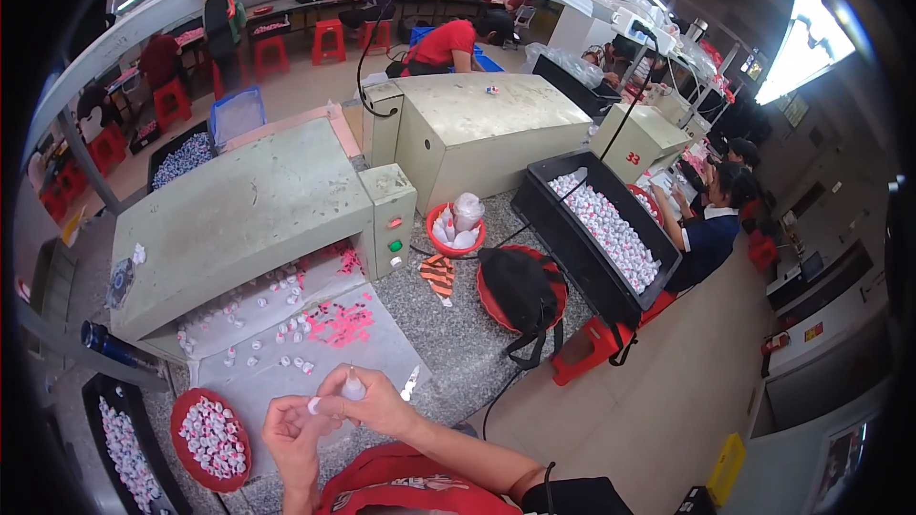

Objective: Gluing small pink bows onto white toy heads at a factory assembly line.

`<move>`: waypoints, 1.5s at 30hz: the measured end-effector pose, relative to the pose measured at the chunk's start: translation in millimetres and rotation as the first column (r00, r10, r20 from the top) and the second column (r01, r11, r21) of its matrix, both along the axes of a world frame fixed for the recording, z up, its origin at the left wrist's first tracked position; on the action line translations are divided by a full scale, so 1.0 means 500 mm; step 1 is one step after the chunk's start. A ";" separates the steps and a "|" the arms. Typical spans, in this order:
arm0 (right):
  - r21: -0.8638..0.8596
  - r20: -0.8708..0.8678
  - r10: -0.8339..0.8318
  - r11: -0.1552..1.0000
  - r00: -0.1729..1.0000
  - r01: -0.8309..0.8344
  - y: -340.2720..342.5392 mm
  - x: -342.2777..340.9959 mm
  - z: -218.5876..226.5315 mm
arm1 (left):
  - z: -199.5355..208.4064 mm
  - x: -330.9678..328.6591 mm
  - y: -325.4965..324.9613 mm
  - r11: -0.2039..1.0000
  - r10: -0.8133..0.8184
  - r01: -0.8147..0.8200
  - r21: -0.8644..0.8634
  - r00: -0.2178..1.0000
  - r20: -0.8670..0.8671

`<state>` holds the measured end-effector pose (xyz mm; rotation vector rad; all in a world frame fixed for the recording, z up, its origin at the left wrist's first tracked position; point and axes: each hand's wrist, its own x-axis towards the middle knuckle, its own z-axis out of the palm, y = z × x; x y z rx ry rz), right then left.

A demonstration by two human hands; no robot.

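Just in front of my body, both hands meet over the sheet-covered worktop. My right hand (pixel 372 405) is closed around a small translucent squeeze bottle (pixel 353 387) with a narrow tip pointing up. Beside it, my left hand (pixel 289 427) pinches a small white piece (pixel 314 405), and my right fingertips come up close to it. Beyond my hands, small white pieces with coloured marks (pixel 298 327) and loose pink pieces (pixel 339 324) lie scattered on a pale sheet (pixel 367 360), which runs into the opening of a cream metal machine (pixel 248 215).
To my left stand a red basket (pixel 176 429) and a black tray (pixel 93 401), both full of small white pieces. Rightward are a red bowl of bottles (pixel 453 250), a black bag (pixel 515 288) in a red basket and a large black tray (pixel 536 193). A co-worker (pixel 708 240) sits beyond.
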<state>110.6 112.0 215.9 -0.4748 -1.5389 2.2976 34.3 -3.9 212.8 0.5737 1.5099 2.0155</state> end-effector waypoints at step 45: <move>0.023 0.566 -0.333 0.921 0.755 0.389 0.225 0.333 -0.220 | -0.520 -0.306 0.551 0.647 -0.172 -0.679 -0.347 0.313 -0.934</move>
